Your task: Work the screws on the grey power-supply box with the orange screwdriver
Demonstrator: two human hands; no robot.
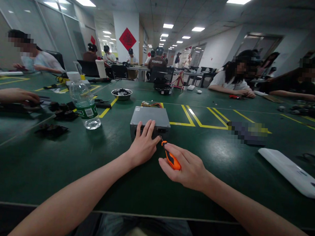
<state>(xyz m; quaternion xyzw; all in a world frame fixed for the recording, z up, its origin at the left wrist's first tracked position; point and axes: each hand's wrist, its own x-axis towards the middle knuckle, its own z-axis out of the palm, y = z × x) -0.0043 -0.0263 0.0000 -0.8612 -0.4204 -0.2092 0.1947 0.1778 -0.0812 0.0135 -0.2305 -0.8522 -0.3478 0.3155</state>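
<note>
A grey metal computer power supply rests on the green table in front of me, with a bundle of coloured wires at its far side. My left hand lies on its near face and top edge, fingers spread. My right hand is wrapped round the orange and black handle of a screwdriver. The screwdriver's shaft points at the lower right of the near face, close to my left thumb. Whether its tip sits in a screw is too small to tell.
On the left stand a water bottle and a metal bowl with small dark parts. Black parts lie further left, near a co-worker's hand. A white panel and a dark pixelated object lie to the right.
</note>
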